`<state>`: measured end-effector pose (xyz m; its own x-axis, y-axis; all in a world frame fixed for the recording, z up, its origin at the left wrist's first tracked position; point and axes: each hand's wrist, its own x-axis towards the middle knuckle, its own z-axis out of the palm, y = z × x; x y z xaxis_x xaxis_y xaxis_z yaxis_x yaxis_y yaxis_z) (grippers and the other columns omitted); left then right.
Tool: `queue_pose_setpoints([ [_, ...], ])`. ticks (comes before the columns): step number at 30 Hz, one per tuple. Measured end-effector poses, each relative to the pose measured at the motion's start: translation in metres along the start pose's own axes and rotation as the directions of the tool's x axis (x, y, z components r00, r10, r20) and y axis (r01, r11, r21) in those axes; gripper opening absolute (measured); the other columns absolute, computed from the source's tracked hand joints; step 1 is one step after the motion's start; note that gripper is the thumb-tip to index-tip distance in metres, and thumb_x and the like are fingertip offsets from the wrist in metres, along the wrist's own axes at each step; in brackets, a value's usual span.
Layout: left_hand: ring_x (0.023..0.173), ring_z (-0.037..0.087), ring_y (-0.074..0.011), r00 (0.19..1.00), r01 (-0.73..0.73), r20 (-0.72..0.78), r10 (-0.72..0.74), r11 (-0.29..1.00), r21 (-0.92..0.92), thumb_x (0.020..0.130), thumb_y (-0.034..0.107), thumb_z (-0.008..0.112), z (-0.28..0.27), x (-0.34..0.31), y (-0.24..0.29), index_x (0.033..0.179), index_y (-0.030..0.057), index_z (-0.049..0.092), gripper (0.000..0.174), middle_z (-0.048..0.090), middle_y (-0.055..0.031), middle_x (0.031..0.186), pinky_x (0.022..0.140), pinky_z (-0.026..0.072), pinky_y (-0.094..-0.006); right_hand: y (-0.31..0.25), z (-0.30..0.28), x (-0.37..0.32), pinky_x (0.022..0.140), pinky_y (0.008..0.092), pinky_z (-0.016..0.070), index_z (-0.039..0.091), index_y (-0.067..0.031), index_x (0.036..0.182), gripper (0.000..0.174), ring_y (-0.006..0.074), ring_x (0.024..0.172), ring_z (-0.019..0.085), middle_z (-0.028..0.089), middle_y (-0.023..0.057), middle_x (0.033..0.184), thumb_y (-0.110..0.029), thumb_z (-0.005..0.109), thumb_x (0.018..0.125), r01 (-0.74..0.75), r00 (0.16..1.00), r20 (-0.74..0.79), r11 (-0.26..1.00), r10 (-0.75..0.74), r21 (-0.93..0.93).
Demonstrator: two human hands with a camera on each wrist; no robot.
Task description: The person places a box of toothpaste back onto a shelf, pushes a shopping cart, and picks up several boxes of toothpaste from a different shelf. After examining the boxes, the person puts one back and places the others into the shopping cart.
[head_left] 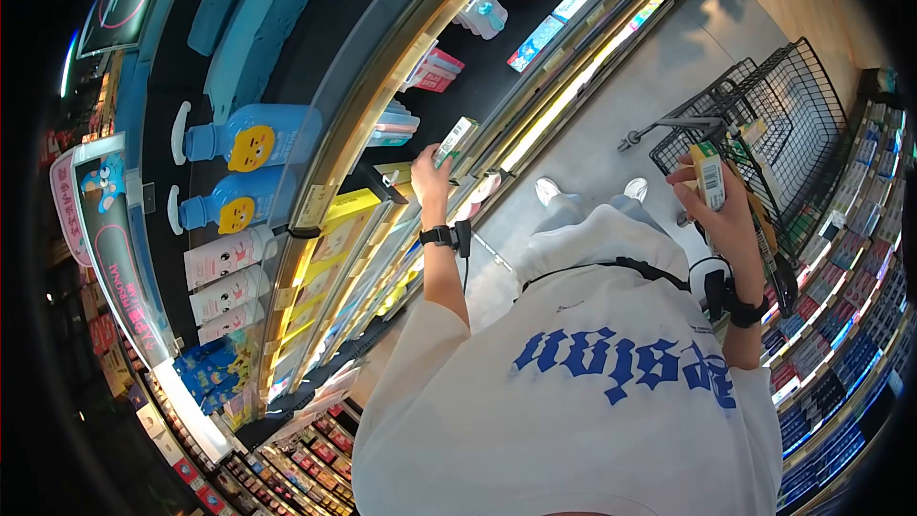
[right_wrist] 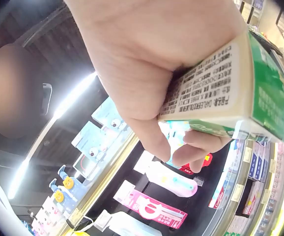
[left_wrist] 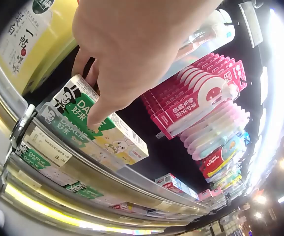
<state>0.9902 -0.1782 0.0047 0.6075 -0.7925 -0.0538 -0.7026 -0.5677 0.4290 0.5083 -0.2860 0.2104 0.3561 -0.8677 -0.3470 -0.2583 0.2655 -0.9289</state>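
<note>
At the shelf, my left hand (head_left: 430,179) pinches a green, white and yellow Darlie toothpaste box (left_wrist: 107,127). In the left wrist view the thumb lies on its front and the fingers reach behind its top. A clear shelf lip (left_wrist: 63,120) covers part of the box's lower front. Away from the shelf, beside the cart, my right hand (head_left: 731,220) grips another toothpaste box (right_wrist: 206,88), cream and green. Its printed side faces the right wrist camera, with the thumb and fingers curled round it.
A black wire shopping cart (head_left: 807,148) stands on the aisle floor to the right. Pink toothbrush packs (left_wrist: 196,98) hang behind the left hand. Blue pump bottles (head_left: 253,139) stand on the upper shelf. Yellow packs (head_left: 330,229) sit beside the left wrist. Stocked shelves (head_left: 845,296) line the far right.
</note>
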Motion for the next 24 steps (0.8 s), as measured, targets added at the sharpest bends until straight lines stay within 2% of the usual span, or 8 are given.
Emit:
queue_pose_setpoints([
  [6, 0.099, 0.073, -0.0366, 0.997, -0.075, 0.015, 0.075, 0.997, -0.027, 0.084, 0.017, 0.082, 0.0021, 0.0028, -0.0068, 0.117, 0.0055, 0.073, 0.036, 0.076, -0.0183, 0.107, 0.088, 0.0563, -0.0419, 0.0009, 0.0004, 0.0000, 0.064, 0.0219, 0.0505, 0.061, 0.0002, 0.130, 0.039, 0.0036, 0.073, 0.059, 0.075, 0.0068, 0.107, -0.013, 0.073, 0.095, -0.007, 1.000, 0.000, 1.000, 0.007, 0.005],
  [9, 0.104, 0.068, -0.0388, 0.999, -0.042, 0.029, 0.043, 0.998, -0.056, 0.083, 0.015, 0.082, 0.0044, 0.0028, -0.0074, 0.116, 0.0099, 0.072, 0.035, 0.074, -0.0158, 0.111, 0.090, 0.0547, -0.0471, 0.0009, 0.0009, -0.0004, 0.064, 0.0222, 0.0507, 0.061, 0.0000, 0.130, 0.039, 0.0039, 0.074, 0.059, 0.075, 0.0070, 0.107, -0.013, 0.073, 0.095, -0.011, 1.000, 0.004, 1.000, 0.010, 0.015],
  [24, 0.104, 0.069, -0.0389, 0.998, -0.033, 0.058, 0.039, 0.994, -0.101, 0.084, 0.016, 0.082, -0.0025, 0.0046, -0.0033, 0.119, 0.0104, 0.072, 0.037, 0.074, -0.0162, 0.111, 0.091, 0.0548, -0.0463, 0.0007, 0.0005, -0.0024, 0.064, 0.0222, 0.0516, 0.062, -0.0008, 0.130, 0.040, 0.0060, 0.077, 0.062, 0.075, 0.0069, 0.105, -0.015, 0.074, 0.095, -0.002, 1.000, 0.003, 1.000, 0.002, 0.002],
])
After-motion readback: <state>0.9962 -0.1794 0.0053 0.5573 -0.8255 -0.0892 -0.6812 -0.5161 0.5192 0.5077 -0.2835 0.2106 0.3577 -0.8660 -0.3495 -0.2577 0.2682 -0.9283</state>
